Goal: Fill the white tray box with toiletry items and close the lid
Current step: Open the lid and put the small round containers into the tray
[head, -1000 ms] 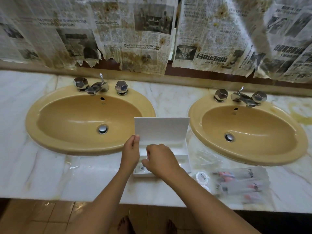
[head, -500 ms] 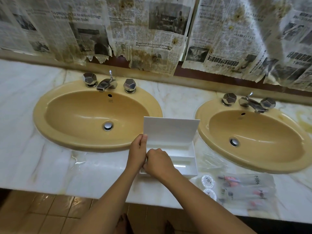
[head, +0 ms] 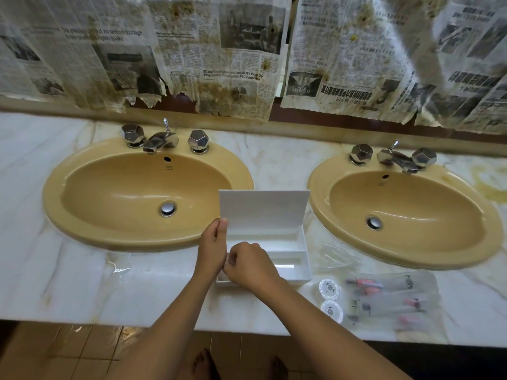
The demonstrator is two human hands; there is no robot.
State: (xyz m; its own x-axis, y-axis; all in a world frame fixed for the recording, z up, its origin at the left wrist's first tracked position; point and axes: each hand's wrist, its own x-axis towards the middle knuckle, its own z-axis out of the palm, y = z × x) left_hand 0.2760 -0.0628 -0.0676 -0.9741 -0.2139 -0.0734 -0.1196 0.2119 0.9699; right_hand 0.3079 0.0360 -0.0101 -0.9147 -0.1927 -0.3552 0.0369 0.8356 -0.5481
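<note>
left hand [head: 211,249] grip: pinches lid [head: 264,208] corner, lid upright | right hand [head: 251,266] grip: curled over box's near-left corner, contents unclear | white box [head: 297,259] on surface [head: 68,278] between two sinks | wrapped toiletries [head: 389,297] just right

Newspaper [head: 230,74] headline reads "SC and Bursa Malaysia launch MY Value Up".
</note>
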